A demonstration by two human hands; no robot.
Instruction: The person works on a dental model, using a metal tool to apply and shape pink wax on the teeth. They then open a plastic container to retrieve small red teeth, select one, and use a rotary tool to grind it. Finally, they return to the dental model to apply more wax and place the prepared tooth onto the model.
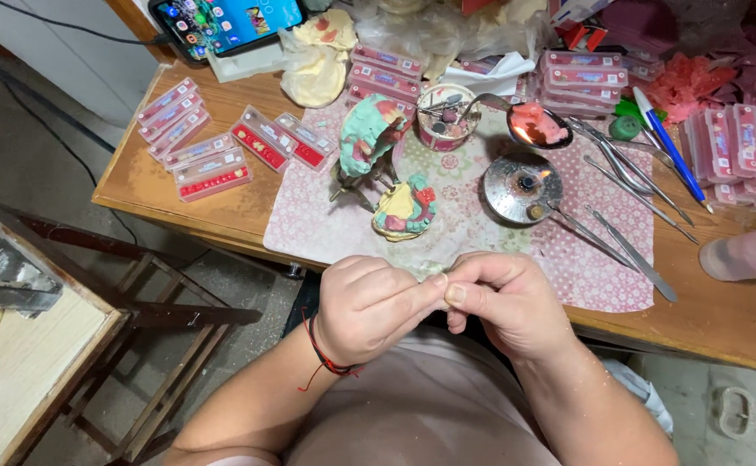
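- Small pale piece (434, 274): pinched between the left hand (369, 306) and right hand (507, 302); mostly covered by fingertips, shape not discernible.
- Phone (227, 22): cut by top edge.
- Pink bottle (753, 253): cut by right edge.
- Clear boxes (745, 142): contents too small to tell.

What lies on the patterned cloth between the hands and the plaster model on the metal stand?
In the head view, a smaller plaster cast with red and green wax lies there.
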